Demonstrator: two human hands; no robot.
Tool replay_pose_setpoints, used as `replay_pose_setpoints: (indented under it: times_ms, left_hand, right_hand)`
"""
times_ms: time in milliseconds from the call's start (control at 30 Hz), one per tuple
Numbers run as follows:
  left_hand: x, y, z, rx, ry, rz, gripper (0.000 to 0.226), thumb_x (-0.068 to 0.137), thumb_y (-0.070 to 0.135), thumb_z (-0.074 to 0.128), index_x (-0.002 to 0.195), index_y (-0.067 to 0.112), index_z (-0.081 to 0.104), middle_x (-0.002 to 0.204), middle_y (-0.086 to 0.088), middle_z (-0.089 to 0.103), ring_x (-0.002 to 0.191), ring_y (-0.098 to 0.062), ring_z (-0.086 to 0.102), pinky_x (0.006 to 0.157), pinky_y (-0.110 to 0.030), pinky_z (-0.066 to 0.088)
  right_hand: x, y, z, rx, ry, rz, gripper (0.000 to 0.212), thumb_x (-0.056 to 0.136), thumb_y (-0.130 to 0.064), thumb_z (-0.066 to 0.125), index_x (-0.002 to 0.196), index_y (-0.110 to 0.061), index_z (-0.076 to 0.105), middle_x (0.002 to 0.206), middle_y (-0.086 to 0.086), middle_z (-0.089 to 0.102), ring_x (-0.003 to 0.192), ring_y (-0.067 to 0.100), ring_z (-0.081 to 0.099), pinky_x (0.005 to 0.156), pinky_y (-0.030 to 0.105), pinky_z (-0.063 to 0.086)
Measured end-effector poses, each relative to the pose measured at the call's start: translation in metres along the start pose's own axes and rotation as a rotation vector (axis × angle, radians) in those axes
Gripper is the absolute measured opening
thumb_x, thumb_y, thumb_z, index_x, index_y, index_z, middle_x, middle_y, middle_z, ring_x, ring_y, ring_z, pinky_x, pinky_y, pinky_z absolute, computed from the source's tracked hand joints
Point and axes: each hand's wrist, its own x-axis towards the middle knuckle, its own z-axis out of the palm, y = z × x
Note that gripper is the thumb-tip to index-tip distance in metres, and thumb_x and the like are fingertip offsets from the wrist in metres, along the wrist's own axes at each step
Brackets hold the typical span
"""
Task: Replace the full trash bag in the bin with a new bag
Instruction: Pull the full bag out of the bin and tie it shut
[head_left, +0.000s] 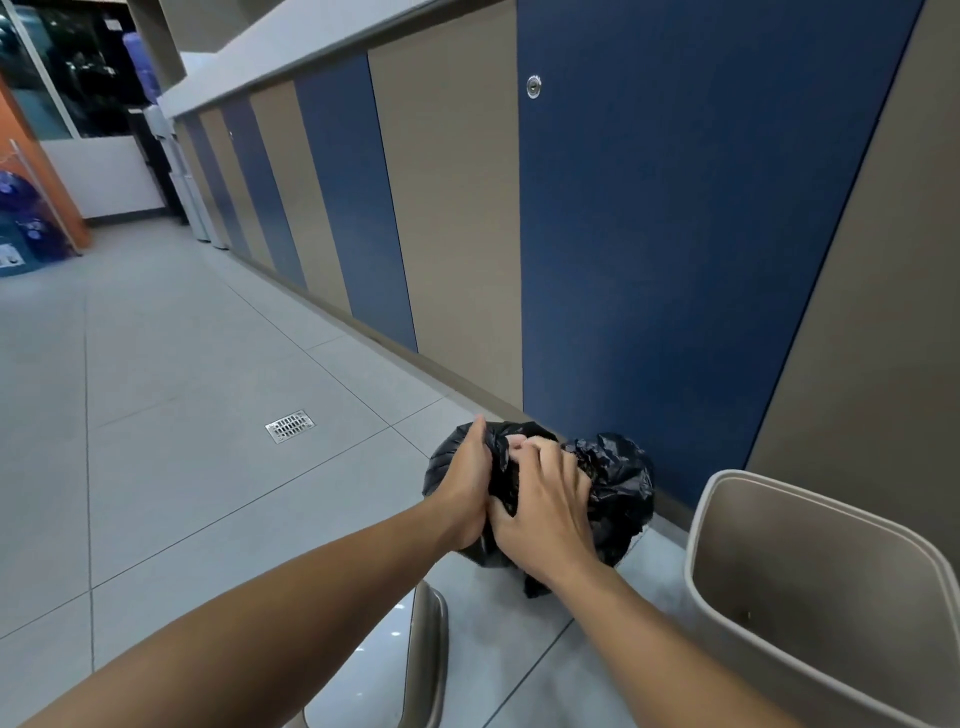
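Black trash bag (618, 483), crumpled and bunched, sits low over the grey tiled floor (182, 389), close to the base of the blue and beige panelled wall (675, 260). Whether its underside rests on the tiles cannot be told; both hands cover the near side.

Left hand (465, 491) lies along the bag's left flank, fingers straight and together, pointing away from the camera, palm pressed to the plastic. Thumb side is hidden against the bag.

Right hand (545, 499) is on top of the bag, fingers curled down into the gathered plastic near the top, thumb touching the heel of the left hand. It grips a fold of the bag; the two hands meet at the middle.

Beige bin (698, 551) stands just right of the bag, tilted in this wide view, open at the top, inside bare and unlined as far as visible. Bag and bin are near but apart.

A curved beige piece (431, 644) with a glossy pale face shows at the lower edge between the forearms; what it is cannot be told.

Farther out: a metal floor drain (290, 426) set in the tiles to the left, a round lock (533, 86) high on the blue panel, blue water bottles (21, 218) stacked at far left.
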Motion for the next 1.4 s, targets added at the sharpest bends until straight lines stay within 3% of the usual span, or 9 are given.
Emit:
replay_pose_setpoints:
  times_ms: [167, 333, 500, 600, 767, 967, 1200, 1300, 1400]
  left_hand:
    - [-0.002, -0.007, 0.001, 0.042, -0.050, -0.033, 0.067, 0.109, 0.054, 0.022, 0.133, 0.007, 0.064, 0.130, -0.012, 0.072, 0.122, -0.023, 0.067, 0.093, -0.032, 0.052]
    - [-0.002, -0.018, 0.003, 0.033, -0.103, -0.043, 0.063, 0.110, 0.049, 0.020, 0.135, 0.013, 0.064, 0.129, -0.006, 0.074, 0.124, -0.017, 0.066, 0.097, -0.031, 0.049]
    - [-0.006, -0.033, 0.008, 0.019, -0.037, -0.055, 0.053, 0.110, 0.047, 0.029, 0.125, 0.015, 0.068, 0.104, 0.001, 0.081, 0.098, -0.011, 0.077, 0.080, -0.029, 0.056]
    - [-0.012, -0.029, 0.015, -0.046, -0.026, -0.027, 0.050, 0.111, 0.041, 0.031, 0.132, 0.012, 0.065, 0.125, -0.004, 0.075, 0.118, -0.018, 0.069, 0.101, -0.034, 0.052]
    - [-0.015, -0.027, 0.017, -0.093, -0.011, -0.020, 0.048, 0.111, 0.038, 0.033, 0.119, 0.008, 0.070, 0.111, -0.006, 0.077, 0.114, -0.021, 0.069, 0.101, -0.036, 0.052]
    - [-0.015, -0.015, 0.002, -0.040, 0.003, -0.025, 0.052, 0.112, 0.038, 0.026, 0.130, 0.011, 0.066, 0.130, -0.009, 0.071, 0.125, -0.022, 0.063, 0.109, -0.038, 0.046]
    - [-0.020, -0.019, 0.027, -0.117, 0.112, 0.057, 0.042, 0.111, 0.033, 0.039, 0.085, 0.014, 0.066, 0.076, 0.000, 0.071, 0.064, -0.009, 0.071, 0.059, -0.022, 0.055]
    - [-0.024, -0.011, 0.038, -0.180, 0.107, 0.044, 0.037, 0.110, 0.035, 0.039, 0.093, 0.013, 0.062, 0.086, -0.004, 0.070, 0.074, -0.014, 0.069, 0.066, -0.027, 0.055]
    - [-0.029, -0.006, 0.042, -0.164, 0.101, 0.029, 0.042, 0.111, 0.035, 0.035, 0.081, 0.015, 0.057, 0.081, -0.004, 0.070, 0.070, -0.015, 0.069, 0.061, -0.026, 0.054]
  right_hand:
    - [0.007, 0.001, 0.001, 0.010, -0.034, 0.152, 0.041, 0.092, -0.045, 0.062, 0.130, -0.029, 0.055, 0.139, -0.013, 0.051, 0.131, 0.019, 0.038, 0.109, 0.044, 0.024]
    - [0.005, 0.000, -0.002, 0.061, 0.012, 0.326, 0.039, 0.094, -0.044, 0.061, 0.132, -0.038, 0.054, 0.136, -0.016, 0.058, 0.131, 0.019, 0.042, 0.108, 0.049, 0.027]
    - [0.002, -0.004, -0.001, 0.032, 0.003, 0.414, 0.036, 0.094, -0.039, 0.057, 0.130, -0.038, 0.056, 0.135, -0.014, 0.062, 0.126, 0.021, 0.049, 0.105, 0.051, 0.032]
    - [0.015, -0.005, -0.009, 0.126, -0.019, 0.476, 0.024, 0.092, -0.028, 0.057, 0.116, -0.034, 0.061, 0.121, -0.006, 0.068, 0.117, 0.025, 0.055, 0.096, 0.047, 0.036]
    - [0.015, -0.014, -0.012, 0.072, -0.025, 0.399, 0.027, 0.094, -0.027, 0.051, 0.120, -0.028, 0.059, 0.124, -0.005, 0.065, 0.120, 0.025, 0.051, 0.099, 0.050, 0.035]
    - [0.015, -0.009, -0.017, 0.004, -0.094, 0.240, 0.031, 0.096, -0.039, 0.053, 0.123, -0.025, 0.057, 0.125, -0.003, 0.066, 0.122, 0.025, 0.056, 0.106, 0.048, 0.039]
    - [0.027, -0.015, -0.032, 0.208, -0.056, 0.329, 0.016, 0.092, -0.010, 0.051, 0.102, -0.015, 0.063, 0.095, 0.015, 0.069, 0.088, 0.037, 0.065, 0.073, 0.038, 0.053]
    - [0.032, -0.013, -0.038, 0.294, -0.010, 0.402, 0.022, 0.091, -0.006, 0.049, 0.097, -0.018, 0.067, 0.093, 0.011, 0.070, 0.083, 0.032, 0.062, 0.072, 0.037, 0.054]
    - [0.038, -0.009, -0.041, 0.293, 0.006, 0.430, 0.027, 0.090, -0.006, 0.048, 0.098, -0.023, 0.067, 0.097, 0.005, 0.071, 0.095, 0.033, 0.062, 0.088, 0.044, 0.052]
